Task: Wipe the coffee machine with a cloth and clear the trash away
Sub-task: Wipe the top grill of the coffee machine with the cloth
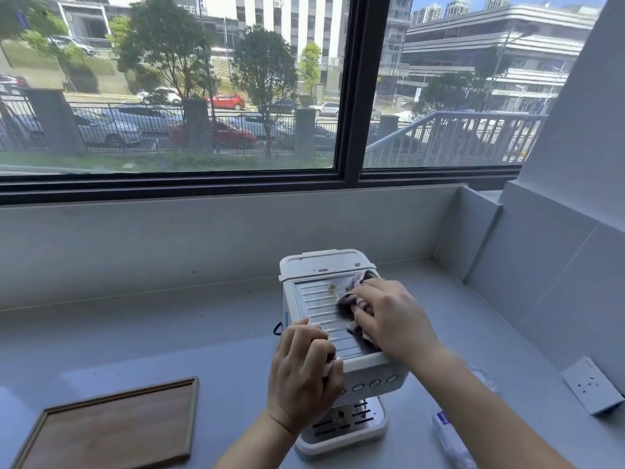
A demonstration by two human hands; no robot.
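Note:
A white coffee machine (324, 265) stands on the grey counter, its ribbed metal top facing me. A small brown stain (332, 288) marks the top near its far edge. My right hand (389, 316) grips a crumpled pinkish-grey cloth (355, 286) and presses it on the right side of the metal top. My left hand (302, 370) grips the front left corner of the machine, fingers curled over its edge. The drip tray (351, 421) shows below, partly hidden by my left wrist.
A wooden tray (111, 424) lies on the counter (169, 333) at the front left. A white wrapped packet (449, 441) lies at the front right. A wall socket (592, 384) sits on the right wall. A window runs along the back.

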